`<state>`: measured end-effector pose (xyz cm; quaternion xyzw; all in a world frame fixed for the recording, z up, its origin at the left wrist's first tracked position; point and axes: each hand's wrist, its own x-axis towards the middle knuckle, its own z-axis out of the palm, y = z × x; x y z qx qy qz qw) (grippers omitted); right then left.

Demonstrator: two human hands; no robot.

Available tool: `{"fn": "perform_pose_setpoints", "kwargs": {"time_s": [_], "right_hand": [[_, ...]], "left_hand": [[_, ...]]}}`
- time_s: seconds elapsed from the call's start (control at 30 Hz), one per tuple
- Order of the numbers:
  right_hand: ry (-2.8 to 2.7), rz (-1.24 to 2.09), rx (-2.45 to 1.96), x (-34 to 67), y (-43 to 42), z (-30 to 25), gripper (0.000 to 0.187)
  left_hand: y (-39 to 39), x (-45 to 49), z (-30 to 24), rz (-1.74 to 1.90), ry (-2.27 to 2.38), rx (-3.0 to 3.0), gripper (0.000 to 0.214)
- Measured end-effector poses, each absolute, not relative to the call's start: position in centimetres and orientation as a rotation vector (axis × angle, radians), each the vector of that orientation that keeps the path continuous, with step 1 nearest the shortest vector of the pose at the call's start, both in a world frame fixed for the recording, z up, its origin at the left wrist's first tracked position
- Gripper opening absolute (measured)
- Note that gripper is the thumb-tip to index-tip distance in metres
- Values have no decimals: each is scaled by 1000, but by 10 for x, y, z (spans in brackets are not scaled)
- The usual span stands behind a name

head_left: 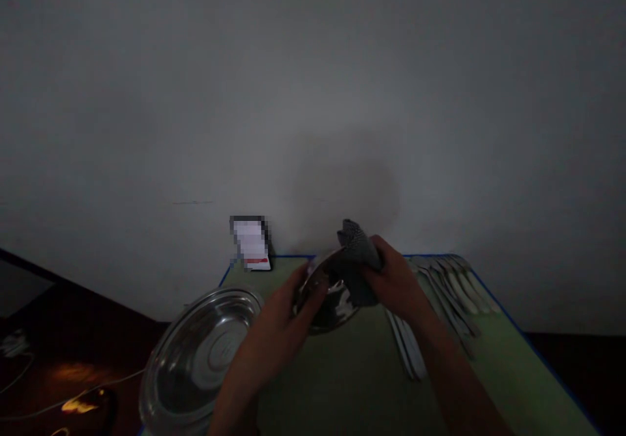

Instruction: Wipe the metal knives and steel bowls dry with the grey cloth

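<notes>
My left hand [298, 312] grips the left rim of a shiny metal bowl [332, 309], its thumb over the inside. The bowl is held tilted above the green table. In my right hand [394, 273] is a dark grey cloth [359, 260], bunched over the bowl's right rim and partly inside it. Some of the right fingers are hidden behind the cloth. Beneath my right wrist lie several knives or flat-handled utensils [408, 348]. Forks and spoons [452, 286] lie in a row to the right of my right forearm.
A large metal basin [161, 364] stands at the table's left edge, partly behind my left forearm. A propped phone or tablet [252, 244] stands at the back left, against the wall [313, 97]. The green table [342, 390] has a blue edge. A cable [117, 380] runs low at the left.
</notes>
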<state>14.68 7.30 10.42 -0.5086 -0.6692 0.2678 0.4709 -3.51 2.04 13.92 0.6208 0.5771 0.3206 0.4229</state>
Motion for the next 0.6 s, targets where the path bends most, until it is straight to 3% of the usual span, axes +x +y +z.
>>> {"fn": "perform_pose_setpoints", "kwargs": {"time_s": [0.27,0.6], "right_hand": [[-1584,426,-1157,140,58,119,18],[-1694,368,-1327,146,38,123,25]], "left_hand": [[11,-30,149,1003,1242,1355,47],[6,-26,142,1149,957,1210,69]]}}
